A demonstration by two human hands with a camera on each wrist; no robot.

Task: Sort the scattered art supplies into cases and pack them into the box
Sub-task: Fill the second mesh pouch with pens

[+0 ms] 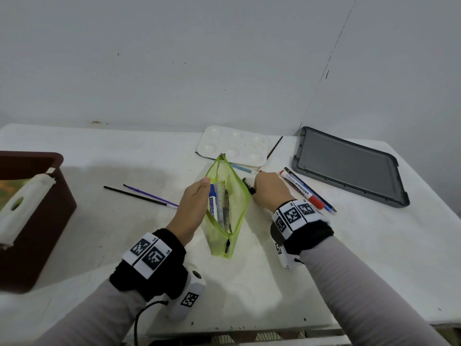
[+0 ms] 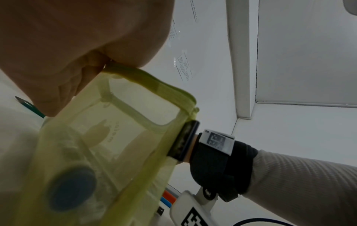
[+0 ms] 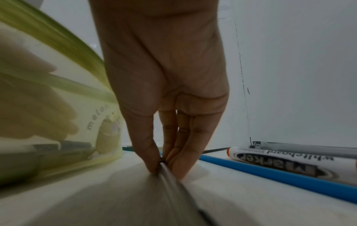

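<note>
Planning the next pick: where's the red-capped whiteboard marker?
Head view, right side: the whiteboard marker lies on the table between the right hand and the grey lid.

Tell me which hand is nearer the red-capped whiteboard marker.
Right. The right hand is pinching a thin item on the table just beside the whiteboard marker; the left hand holds the green mesh pouch open, farther left.

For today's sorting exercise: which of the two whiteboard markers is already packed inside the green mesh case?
The blue-capped marker, inside the green mesh case beside the ruler. The red-capped marker lies loose on the table.
</note>
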